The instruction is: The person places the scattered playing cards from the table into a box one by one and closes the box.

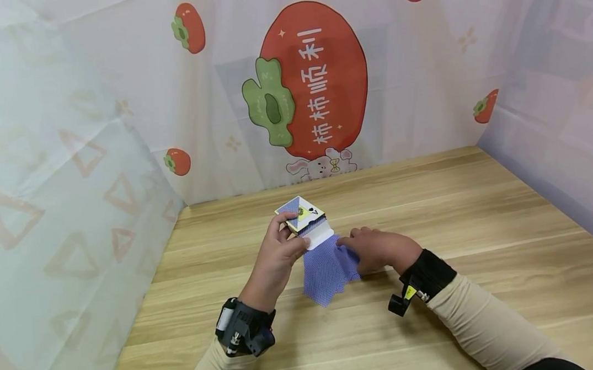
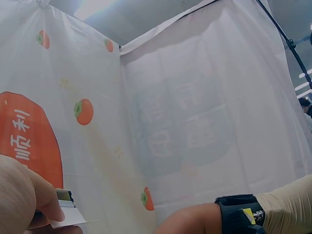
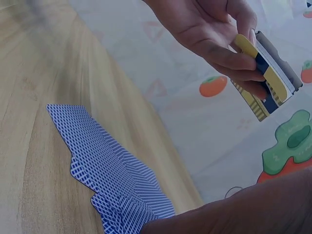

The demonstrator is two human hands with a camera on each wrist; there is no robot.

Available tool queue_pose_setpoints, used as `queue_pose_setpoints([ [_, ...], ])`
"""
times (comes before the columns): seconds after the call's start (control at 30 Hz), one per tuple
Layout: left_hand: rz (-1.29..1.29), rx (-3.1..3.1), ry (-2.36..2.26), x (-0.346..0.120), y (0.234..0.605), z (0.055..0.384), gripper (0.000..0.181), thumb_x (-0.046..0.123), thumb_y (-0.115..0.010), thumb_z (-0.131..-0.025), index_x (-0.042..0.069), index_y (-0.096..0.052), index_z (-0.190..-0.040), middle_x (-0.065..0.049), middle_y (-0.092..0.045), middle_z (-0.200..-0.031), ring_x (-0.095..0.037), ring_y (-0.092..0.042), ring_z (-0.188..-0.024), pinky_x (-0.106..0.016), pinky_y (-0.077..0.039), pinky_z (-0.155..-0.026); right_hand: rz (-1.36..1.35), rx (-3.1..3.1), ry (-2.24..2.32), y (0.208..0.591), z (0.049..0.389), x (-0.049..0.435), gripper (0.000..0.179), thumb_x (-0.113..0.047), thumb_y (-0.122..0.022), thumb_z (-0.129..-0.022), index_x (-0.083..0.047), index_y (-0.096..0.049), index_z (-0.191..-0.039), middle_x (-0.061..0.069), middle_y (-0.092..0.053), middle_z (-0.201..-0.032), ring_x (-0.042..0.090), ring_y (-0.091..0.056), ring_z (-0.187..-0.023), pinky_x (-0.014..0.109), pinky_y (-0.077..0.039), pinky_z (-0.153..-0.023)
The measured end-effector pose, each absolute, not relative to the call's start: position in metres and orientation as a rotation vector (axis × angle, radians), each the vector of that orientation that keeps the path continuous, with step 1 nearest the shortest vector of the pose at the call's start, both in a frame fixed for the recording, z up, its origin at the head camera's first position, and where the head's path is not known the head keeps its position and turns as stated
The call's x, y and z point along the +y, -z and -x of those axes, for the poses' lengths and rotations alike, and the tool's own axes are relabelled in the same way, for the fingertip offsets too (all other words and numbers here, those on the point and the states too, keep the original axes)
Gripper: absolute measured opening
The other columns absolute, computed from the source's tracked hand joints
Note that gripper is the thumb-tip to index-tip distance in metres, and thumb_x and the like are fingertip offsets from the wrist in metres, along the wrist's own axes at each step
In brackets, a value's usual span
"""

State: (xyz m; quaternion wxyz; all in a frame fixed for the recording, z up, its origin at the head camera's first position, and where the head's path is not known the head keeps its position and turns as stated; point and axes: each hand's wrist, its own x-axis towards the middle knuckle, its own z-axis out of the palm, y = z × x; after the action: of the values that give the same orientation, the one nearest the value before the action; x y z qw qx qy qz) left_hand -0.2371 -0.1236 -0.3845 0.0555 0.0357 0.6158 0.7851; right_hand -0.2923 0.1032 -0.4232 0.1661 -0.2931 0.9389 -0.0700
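Observation:
My left hand (image 1: 276, 259) holds a playing card box (image 1: 315, 208) above the table, fingers on one side and thumb by the white flap (image 1: 321, 237). The box has an ace printed on its face, and its flap end is open towards me. Below it, blue-patterned playing cards (image 1: 323, 273) lie in an uneven spread, backs up. My right hand (image 1: 382, 249) grips the right side of that spread, its thumb over the cards. In the right wrist view the cards (image 3: 107, 161) fan out from the thumb; the other fingers are hidden there.
The wood-grain table (image 1: 219, 238) extends around both hands. Behind it hangs a white curtain (image 1: 398, 120) printed with persimmons, and more cloth walls (image 1: 69, 217) stand at both sides. Each wrist carries a black strap with a small camera (image 1: 398, 305).

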Motion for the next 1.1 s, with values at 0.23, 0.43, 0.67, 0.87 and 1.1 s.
queue_pose_setpoints([
  [0.23,-0.119,1.874,-2.383,-0.124,0.385,0.237,0.065,-0.013,-0.059,-0.085,0.012,-0.037,-0.141,-0.022,-0.042,-0.145,-0.033,-0.052,-0.122,-0.032,-0.053,-0.086,0.785,2.665,0.225,0.421,0.290,0.099,0.080,-0.023,-0.087,-0.076,-0.017,-0.050,-0.147,0.010,-0.054,-0.123,0.025,-0.050,-0.110,0.047,-0.049,-0.091],
  [0.43,-0.117,1.866,-2.392,-0.124,0.384,0.237,0.065,-0.013,-0.058,-0.085,0.012,-0.037,-0.141,-0.021,-0.043,-0.144,-0.033,-0.053,-0.121,-0.032,-0.053,-0.086,0.784,2.667,0.224,0.420,0.288,0.098,0.082,-0.020,-0.086,-0.075,-0.015,-0.049,-0.148,0.010,-0.052,-0.124,0.025,-0.046,-0.109,0.045,-0.048,-0.089],
  [0.67,-0.116,1.870,-2.395,-0.125,0.384,0.237,0.065,-0.013,-0.058,-0.085,0.011,-0.037,-0.141,-0.023,-0.042,-0.145,-0.034,-0.052,-0.121,-0.032,-0.053,-0.086,0.817,2.683,0.219,0.422,0.290,0.097,0.082,-0.025,-0.086,-0.076,-0.014,-0.048,-0.148,0.010,-0.052,-0.126,0.025,-0.047,-0.112,0.046,-0.048,-0.094],
  [0.87,-0.120,1.861,-2.398,-0.125,0.385,0.237,0.065,-0.013,-0.058,-0.085,0.012,-0.037,-0.141,-0.022,-0.043,-0.143,-0.032,-0.053,-0.120,-0.031,-0.053,-0.086,0.782,2.663,0.331,0.426,0.293,0.098,0.083,-0.019,-0.082,-0.080,-0.013,-0.042,-0.152,0.009,-0.046,-0.124,0.024,-0.049,-0.103,0.036,-0.050,-0.079],
  [1.1,-0.115,1.860,-2.389,-0.125,0.384,0.238,0.065,-0.012,-0.059,-0.085,0.012,-0.037,-0.141,-0.021,-0.042,-0.144,-0.033,-0.052,-0.121,-0.032,-0.053,-0.087,0.773,2.683,0.353,0.428,0.299,0.102,0.081,-0.017,-0.076,-0.082,-0.009,-0.038,-0.153,0.010,-0.047,-0.124,0.024,-0.046,-0.109,0.042,-0.049,-0.091],
])
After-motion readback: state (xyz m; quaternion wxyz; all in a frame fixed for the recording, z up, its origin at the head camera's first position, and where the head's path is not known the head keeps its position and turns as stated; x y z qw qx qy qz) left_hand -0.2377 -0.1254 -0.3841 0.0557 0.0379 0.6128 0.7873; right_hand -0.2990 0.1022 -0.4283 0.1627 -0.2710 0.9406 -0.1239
